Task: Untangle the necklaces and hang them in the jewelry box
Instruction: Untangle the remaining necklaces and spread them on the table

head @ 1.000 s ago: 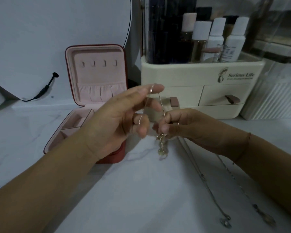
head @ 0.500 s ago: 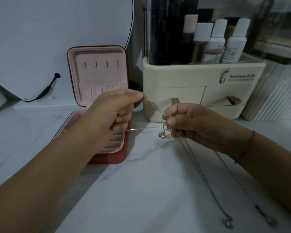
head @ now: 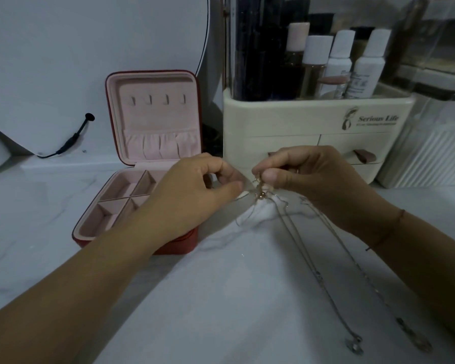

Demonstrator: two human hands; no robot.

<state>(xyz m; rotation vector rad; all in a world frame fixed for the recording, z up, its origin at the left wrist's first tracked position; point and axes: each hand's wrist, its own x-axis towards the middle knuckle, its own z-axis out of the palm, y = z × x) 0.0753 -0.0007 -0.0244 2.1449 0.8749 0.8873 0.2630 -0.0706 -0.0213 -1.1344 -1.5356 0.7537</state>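
gold necklace hangs bunched between the two hands, just above the marble top, its beads and pendant gathered in a small knot. the right hand pinches that knot from above, thumb against curled fingers, likely to keep the tangle lifted and steady so loops can drop free. the left hand closes thumb and forefinger on a strand just beside it, apparently to tease it sideways. two silver chains trail from under the right hand toward the viewer, laid straight and apart, probably so they cannot snarl. the jewelry box stands open at the left, lid upright, its four hooks bare. the pinched strand is blurred and too fine to trace. the right hand hides whether the silver chains join the knot.
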